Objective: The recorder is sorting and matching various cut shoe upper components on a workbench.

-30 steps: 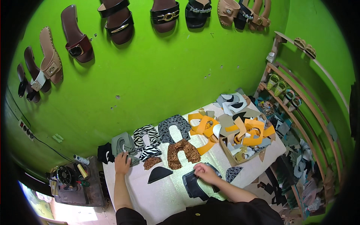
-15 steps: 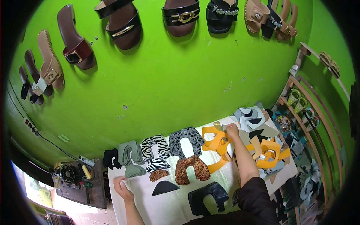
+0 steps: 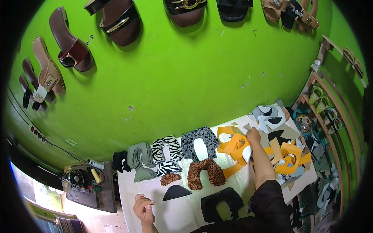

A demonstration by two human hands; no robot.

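Observation:
My right hand (image 3: 253, 135) reaches to the far right of the white table (image 3: 171, 217). Its fingers are closed at a small grey scrap (image 3: 247, 127), partly hidden by the hand. Beside it lie yellow cut-out pieces (image 3: 236, 145), with a white piece (image 3: 247, 154) among them. Low over the near left part of the table, my left hand (image 3: 144, 208) is loosely curled, with nothing visible in it. Near it lies a black half-round piece (image 3: 175, 192). Further right are a black U-shaped stack (image 3: 211, 200) and leopard-print U-shaped pieces (image 3: 194, 176).
Zebra-print (image 3: 176, 143), black-and-grey patterned (image 3: 189, 141) and grey-green (image 3: 136, 153) pieces line the table's far side. More yellow offcuts (image 3: 293, 149) and grey scraps (image 3: 278, 112) pile up at right. Sandals (image 3: 77, 54) hang on the green wall. A wooden rack (image 3: 330, 128) stands right.
My right hand has shifted slightly right and now has a small grey scrap at its fingertips. My left hand has come nearer and rightward, its fingers more curled. The whole view has shifted a little.

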